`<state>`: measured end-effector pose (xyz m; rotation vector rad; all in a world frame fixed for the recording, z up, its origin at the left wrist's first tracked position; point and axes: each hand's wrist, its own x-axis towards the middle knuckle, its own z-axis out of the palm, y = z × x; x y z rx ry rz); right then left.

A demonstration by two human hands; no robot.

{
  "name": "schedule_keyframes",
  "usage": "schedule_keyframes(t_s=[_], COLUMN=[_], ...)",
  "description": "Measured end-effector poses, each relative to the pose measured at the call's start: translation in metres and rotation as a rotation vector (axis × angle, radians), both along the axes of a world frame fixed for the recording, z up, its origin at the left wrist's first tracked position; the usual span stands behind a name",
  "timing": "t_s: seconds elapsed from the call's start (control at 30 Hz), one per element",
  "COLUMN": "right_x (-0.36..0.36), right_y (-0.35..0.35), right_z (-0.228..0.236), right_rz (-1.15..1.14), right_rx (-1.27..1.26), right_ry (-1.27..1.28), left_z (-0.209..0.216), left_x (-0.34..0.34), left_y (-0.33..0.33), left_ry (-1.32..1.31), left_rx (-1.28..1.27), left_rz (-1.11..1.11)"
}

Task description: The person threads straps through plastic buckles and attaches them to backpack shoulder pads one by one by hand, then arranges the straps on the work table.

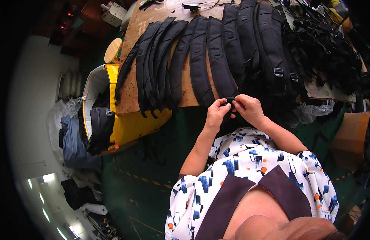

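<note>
My left hand point(217, 115) and my right hand point(250, 110) meet at the near edge of the wooden table point(131, 98). Between their fingertips is a small black strap piece point(230, 99), pinched from both sides. Whether it includes a buckle is too small to tell, and its lower part is partly hidden by my fingers. Just beyond my hands, a padded black shoulder strap point(221, 66) lies lengthwise on the table. Several similar straps lie side by side to its left. On the right, thicker overlapping straps carry a metal-looking buckle point(278, 72).
A heap of black straps point(327, 52) covers the table's right end. To the left stands a yellow-sided bin point(139, 127) with black items inside, beside a clear plastic bag point(55, 124). A cardboard box point(350, 138) sits at the right. A round wooden stool point(112, 51) is beyond the bin.
</note>
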<state>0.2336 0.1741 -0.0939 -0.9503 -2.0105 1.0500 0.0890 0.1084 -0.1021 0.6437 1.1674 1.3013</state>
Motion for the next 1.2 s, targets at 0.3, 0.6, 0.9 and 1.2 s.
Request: schedule_keyframes(t_s=[0.3, 0.6, 0.9, 1.2], right_x=[-0.002, 0.008, -0.005, -0.012], right_y=[0.0, -0.003, 0.017, 0.049], right_z=[-0.006, 0.009, 0.036, 0.0], right_rz=[-0.003, 0.046, -0.041, 0.084], right_rx=[0.156, -0.148, 0.267, 0.374], right_ry=[0.074, -0.106, -0.287, -0.367], left_z=[-0.007, -0.02, -0.018, 0.026], left_x=[-0.009, 0.003, -0.003, 0.006], left_y=[-0.001, 0.015, 0.064, 0.02], left_ry=[-0.562, -0.428, 0.278, 1.345], left_rx=[-0.176, -0.009, -0.045, 0.178], left_rz=[-0.003, 0.159, 0.109, 0.072])
